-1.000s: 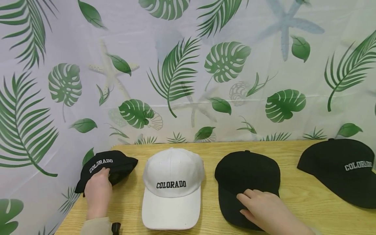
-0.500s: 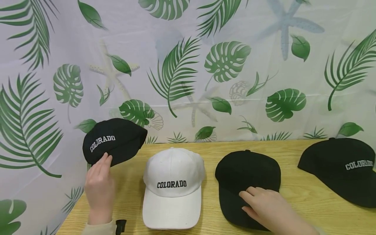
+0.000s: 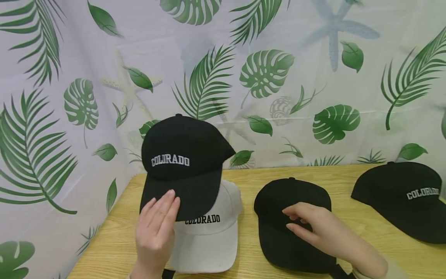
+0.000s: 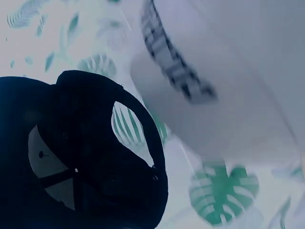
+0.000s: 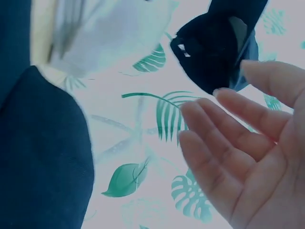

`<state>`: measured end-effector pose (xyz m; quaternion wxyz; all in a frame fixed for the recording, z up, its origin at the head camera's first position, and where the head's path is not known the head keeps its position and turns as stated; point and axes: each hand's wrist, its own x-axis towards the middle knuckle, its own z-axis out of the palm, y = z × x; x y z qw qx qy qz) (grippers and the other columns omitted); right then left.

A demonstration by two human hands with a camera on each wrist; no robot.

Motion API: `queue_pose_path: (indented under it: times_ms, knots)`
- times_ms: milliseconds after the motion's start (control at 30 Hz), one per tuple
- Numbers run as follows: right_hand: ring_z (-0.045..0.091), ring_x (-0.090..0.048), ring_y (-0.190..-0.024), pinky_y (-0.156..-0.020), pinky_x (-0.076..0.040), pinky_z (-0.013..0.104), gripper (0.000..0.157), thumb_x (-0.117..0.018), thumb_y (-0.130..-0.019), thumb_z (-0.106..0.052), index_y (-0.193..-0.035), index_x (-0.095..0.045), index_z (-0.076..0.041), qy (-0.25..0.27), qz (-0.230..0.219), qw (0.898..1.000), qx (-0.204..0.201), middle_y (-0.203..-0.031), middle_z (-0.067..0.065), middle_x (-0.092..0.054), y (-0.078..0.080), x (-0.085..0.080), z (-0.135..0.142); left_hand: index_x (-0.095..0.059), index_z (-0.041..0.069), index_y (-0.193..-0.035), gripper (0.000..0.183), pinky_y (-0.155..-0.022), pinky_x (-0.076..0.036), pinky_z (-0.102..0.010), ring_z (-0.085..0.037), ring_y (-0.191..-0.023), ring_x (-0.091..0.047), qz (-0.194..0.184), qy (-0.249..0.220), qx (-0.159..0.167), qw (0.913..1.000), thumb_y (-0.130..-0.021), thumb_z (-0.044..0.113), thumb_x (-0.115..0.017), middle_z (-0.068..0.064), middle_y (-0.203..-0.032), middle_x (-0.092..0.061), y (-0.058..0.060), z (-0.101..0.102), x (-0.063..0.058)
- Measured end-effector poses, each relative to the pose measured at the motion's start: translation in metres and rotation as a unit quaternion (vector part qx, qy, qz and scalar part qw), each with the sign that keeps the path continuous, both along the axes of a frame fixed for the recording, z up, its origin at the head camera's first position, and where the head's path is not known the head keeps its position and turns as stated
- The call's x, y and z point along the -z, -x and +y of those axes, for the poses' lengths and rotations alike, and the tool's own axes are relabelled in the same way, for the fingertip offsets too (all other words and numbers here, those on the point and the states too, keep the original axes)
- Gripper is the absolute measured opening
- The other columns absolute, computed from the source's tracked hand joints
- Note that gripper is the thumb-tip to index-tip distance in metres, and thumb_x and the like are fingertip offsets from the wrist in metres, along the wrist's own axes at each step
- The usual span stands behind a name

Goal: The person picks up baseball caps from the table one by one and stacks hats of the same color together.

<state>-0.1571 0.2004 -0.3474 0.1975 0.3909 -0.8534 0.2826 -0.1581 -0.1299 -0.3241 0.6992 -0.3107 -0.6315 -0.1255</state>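
Observation:
My left hand (image 3: 155,230) pinches the brim of a black baseball cap (image 3: 181,147) marked COLORADO, raised in the air with its crown upward. In the left wrist view the cap's dark underside (image 4: 95,143) and back strap opening show. Behind and below it, partly covered, a white COLORADO cap (image 3: 209,252) lies on the table. Over a second black cap (image 3: 273,240), whose front lettering does not show, my right hand (image 3: 317,223) hovers with loosely bent fingers and its thumb apart, holding nothing. The right wrist view shows that hand (image 5: 248,138) with an unfilled palm.
Another black COLORADO cap (image 3: 386,197) lies at the right of the wooden table (image 3: 108,236), cut off by the view's edge. A leaf-patterned cloth (image 3: 265,143) hangs behind the table and along its left side.
My left hand has lifted the black cap off the table's left end, turned it upright and brought it rightward before the white cap. My right hand has risen slightly from the second black cap.

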Motion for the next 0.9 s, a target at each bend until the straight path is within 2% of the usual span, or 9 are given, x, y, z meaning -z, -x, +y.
queue_pose_path:
  times_ms: [167, 267, 367, 500, 567, 633, 733, 800, 900]
  knots:
    - [0.004, -0.053, -0.094, -0.072, -0.046, 0.019, 0.031, -0.057, -0.083, 0.002, -0.114, -0.052, 0.000, 0.117, -0.060, 0.991, 0.016, -0.107, 0.005, -0.057, 0.008, -0.012, 0.001, -0.067, -0.006, -0.084, 0.018, -0.067, -0.046, -0.039, -0.026, -0.075, -0.063, 0.030, 0.076, 0.048, 0.9955, -0.087, -0.002, -0.049, -0.018, -0.089, -0.065, -0.009, 0.025, -0.002]
    - [0.000, -0.048, -0.103, -0.079, -0.040, 0.014, 0.032, -0.047, -0.089, 0.004, -0.121, -0.043, 0.008, 0.199, -0.105, 0.974, 0.019, -0.114, -0.003, -0.052, 0.012, -0.014, 0.003, -0.066, -0.005, -0.081, 0.020, -0.063, -0.046, -0.037, -0.025, -0.072, -0.063, 0.063, 0.120, 0.078, 0.9876, -0.088, -0.003, -0.047, -0.018, -0.083, -0.065, -0.013, 0.038, -0.007]
    - [0.000, -0.045, -0.106, -0.082, -0.037, 0.012, 0.032, -0.038, -0.093, 0.002, -0.123, -0.037, 0.011, 0.265, -0.150, 0.953, 0.013, -0.116, -0.012, -0.048, 0.016, -0.014, 0.007, -0.066, -0.003, -0.083, 0.021, -0.062, -0.047, -0.035, -0.022, -0.074, -0.063, 0.070, 0.163, 0.096, 0.9794, -0.089, -0.004, -0.045, -0.016, -0.083, -0.065, -0.017, 0.048, -0.009]
    - [-0.003, -0.041, -0.107, -0.082, -0.035, 0.010, 0.037, -0.032, -0.097, -0.008, -0.129, -0.031, 0.010, 0.285, -0.196, 0.938, 0.037, -0.122, -0.008, -0.041, 0.017, -0.012, 0.017, -0.067, 0.000, -0.085, 0.022, -0.066, -0.048, -0.033, -0.020, -0.080, -0.063, 0.060, 0.210, 0.108, 0.9699, -0.088, -0.004, -0.045, -0.014, -0.087, -0.065, -0.018, 0.058, -0.008]
    - [-0.002, -0.041, -0.107, -0.082, -0.036, 0.011, 0.039, -0.030, -0.097, -0.011, -0.131, -0.029, 0.008, 0.302, -0.221, 0.927, 0.022, -0.124, -0.005, -0.039, 0.017, -0.011, 0.021, -0.068, 0.002, -0.085, 0.023, -0.068, -0.048, -0.032, -0.019, -0.083, -0.062, 0.060, 0.230, 0.108, 0.9654, -0.088, -0.003, -0.046, -0.012, -0.089, -0.066, -0.017, 0.063, -0.006]
    - [-0.001, -0.042, -0.107, -0.082, -0.038, 0.013, 0.036, -0.029, -0.098, -0.011, -0.132, -0.033, 0.000, 0.334, -0.242, 0.911, -0.017, -0.125, -0.005, -0.040, 0.018, -0.010, 0.025, -0.068, 0.005, -0.086, 0.023, -0.070, -0.048, -0.031, -0.017, -0.084, -0.062, 0.061, 0.246, 0.103, 0.9619, -0.088, -0.002, -0.047, -0.010, -0.090, -0.066, -0.017, 0.067, -0.003]
    - [0.006, -0.046, -0.108, -0.082, -0.040, 0.018, 0.034, -0.025, -0.098, -0.007, -0.128, -0.041, -0.011, 0.392, -0.258, 0.877, -0.104, -0.124, -0.004, -0.045, 0.019, -0.011, 0.029, -0.069, 0.008, -0.087, 0.024, -0.072, -0.047, -0.029, -0.014, -0.086, -0.061, 0.052, 0.271, 0.095, 0.9564, -0.089, -0.001, -0.047, -0.007, -0.092, -0.066, -0.017, 0.073, 0.000]
    - [0.007, -0.049, -0.104, -0.080, -0.042, 0.020, 0.034, -0.025, -0.097, -0.005, -0.122, -0.047, -0.015, 0.405, -0.257, 0.868, -0.127, -0.118, -0.004, -0.049, 0.018, -0.012, 0.032, -0.069, 0.009, -0.088, 0.024, -0.073, -0.047, -0.028, -0.013, -0.088, -0.061, 0.042, 0.288, 0.092, 0.9524, -0.089, 0.001, -0.046, -0.006, -0.094, -0.065, -0.018, 0.077, 0.003]
    - [0.010, -0.051, -0.101, -0.078, -0.044, 0.022, 0.032, -0.028, -0.096, 0.001, -0.117, -0.050, -0.009, 0.403, -0.251, 0.870, -0.135, -0.112, 0.001, -0.052, 0.015, -0.014, 0.035, -0.069, 0.010, -0.091, 0.025, -0.075, -0.046, -0.027, -0.013, -0.091, -0.059, 0.024, 0.310, 0.091, 0.9460, -0.090, 0.004, -0.045, -0.004, -0.096, -0.065, -0.017, 0.081, 0.009]
